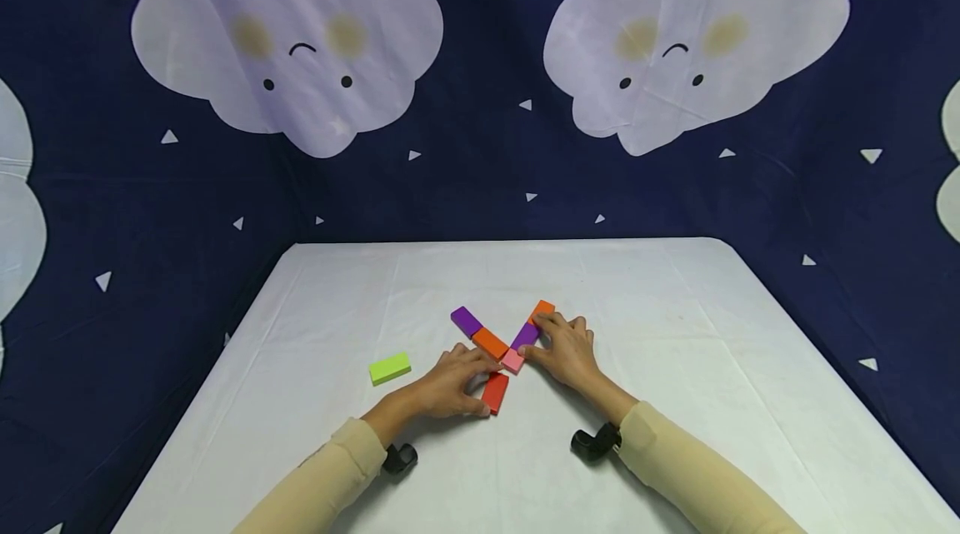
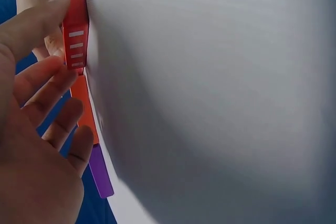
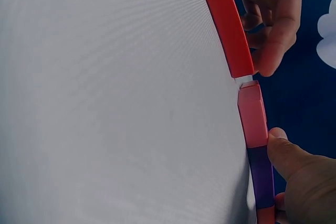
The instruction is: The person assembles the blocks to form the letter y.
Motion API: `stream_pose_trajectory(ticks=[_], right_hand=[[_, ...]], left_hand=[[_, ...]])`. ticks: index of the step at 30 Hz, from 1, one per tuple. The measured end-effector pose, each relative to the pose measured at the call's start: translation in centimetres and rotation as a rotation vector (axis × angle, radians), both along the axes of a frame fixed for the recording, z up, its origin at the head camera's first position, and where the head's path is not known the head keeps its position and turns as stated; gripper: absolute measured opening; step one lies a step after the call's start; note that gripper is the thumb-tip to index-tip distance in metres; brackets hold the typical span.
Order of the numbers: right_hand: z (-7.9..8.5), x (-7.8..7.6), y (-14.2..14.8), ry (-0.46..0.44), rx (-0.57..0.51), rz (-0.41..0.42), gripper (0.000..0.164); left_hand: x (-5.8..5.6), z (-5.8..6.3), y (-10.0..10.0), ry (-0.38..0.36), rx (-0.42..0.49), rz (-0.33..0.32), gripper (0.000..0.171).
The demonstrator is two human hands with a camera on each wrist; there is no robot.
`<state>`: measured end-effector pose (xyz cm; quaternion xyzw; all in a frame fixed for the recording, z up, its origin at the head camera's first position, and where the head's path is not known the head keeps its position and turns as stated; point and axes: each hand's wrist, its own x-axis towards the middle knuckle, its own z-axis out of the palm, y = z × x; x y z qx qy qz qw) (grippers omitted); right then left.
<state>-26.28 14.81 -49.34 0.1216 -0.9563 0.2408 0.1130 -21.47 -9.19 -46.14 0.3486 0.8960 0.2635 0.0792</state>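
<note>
In the head view my left hand (image 1: 453, 381) pinches a red block (image 1: 495, 393), thumb at its near end and fingers at its far end. White bars mark one face of that block in the left wrist view. My right hand (image 1: 567, 351) holds the right-hand row at its purple block (image 1: 525, 337). Its thumb presses near the joint with the pink block (image 3: 253, 116), and a fingertip reaches the joint with the orange block (image 1: 543, 311). A second row of an orange block (image 1: 491, 343) and a purple block (image 1: 466, 321) slants off up and left, forming a V with the first.
A lime green block (image 1: 390, 368) lies apart, left of my left hand. The white-covered table (image 1: 652, 451) runs back to a dark blue cloth (image 1: 480, 192) with cloud pictures. A black strap piece (image 1: 596, 442) juts from my right wrist, another (image 1: 401, 459) from my left.
</note>
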Motion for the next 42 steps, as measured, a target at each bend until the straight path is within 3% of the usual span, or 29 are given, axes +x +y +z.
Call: stream_pose_trajectory(ticks=[6,17,25,34,42], right_hand=[[0.0,0.1,-0.1,-0.008,0.002,0.0,0.068],[0.4,0.3,-0.1,-0.02,-0.015,-0.01,0.066],[0.4,0.4,-0.2,-0.009,-0.028,-0.006,0.066],[0.4,0.5,-0.2,-0.008,-0.023,-0.006,0.067],[0.5,0.5,-0.2,-0.004,-0.011,-0.01,0.066]], left_hand=[[0.6,0.1,-0.4,-0.002,0.075,0.062,0.062],[2.8,-1.2,0.7,-0.002,0.323,0.368,0.054],[4.6,-1.9,2.6,0.029,0.376,0.532,0.054],[5.4,-2.5,3.6,0.124,0.345,0.61,0.05],[5.2,-2.7,3.5,0.133,0.324,0.59,0.045]])
